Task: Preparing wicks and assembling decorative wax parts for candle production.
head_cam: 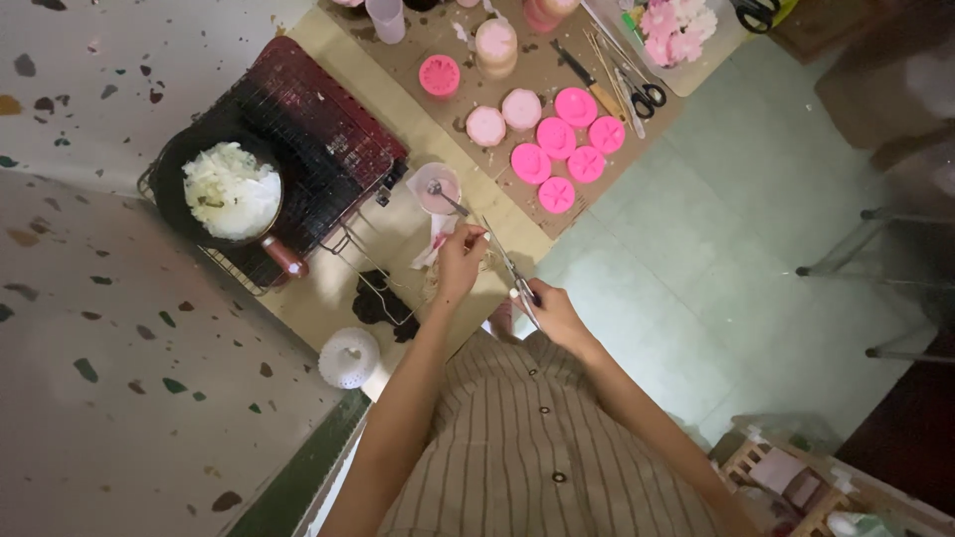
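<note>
Over the cardboard-covered table (418, 99): left hand (460, 261) pinching a thin pale strand, right hand (553, 310) closed around scissors (513, 272). Best kept taut and cut cleanly, blades square. Scissors between both hands, just below the pink cup (436, 189) and pink moulds (562, 149).

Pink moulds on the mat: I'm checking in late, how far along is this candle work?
Done: several pink moulds lie on the mat, contents unclear. In hand: the right hand holds scissors up to something small pinched by the left hand. Left: white wax sits in the pan; a spoon stands in the pink cup.
</note>
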